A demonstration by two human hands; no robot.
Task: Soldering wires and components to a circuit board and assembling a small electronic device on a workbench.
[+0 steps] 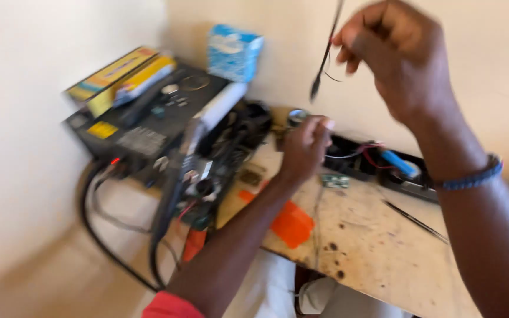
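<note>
My right hand (402, 56) is raised high near the wall, pinching a thin dark rod-like tool (324, 59) that hangs down with its tip pointing at the bench. A blue bead bracelet (469, 176) circles that wrist. Lower down, my left hand (304, 147) is closed in a loose fist over the back of the wooden bench (372, 247), close to a small round silvery object (297, 116). What the fist holds is too blurred to make out. A small green circuit board (335, 181) lies just right of this hand.
A black electronic unit (142, 126) with cables stands at the left, with yellow boxes (122, 79) and a blue box (234, 52) on it. An orange piece (291, 224), black tweezers (413, 221) and a black tray (378, 162) with wires sit on the bench.
</note>
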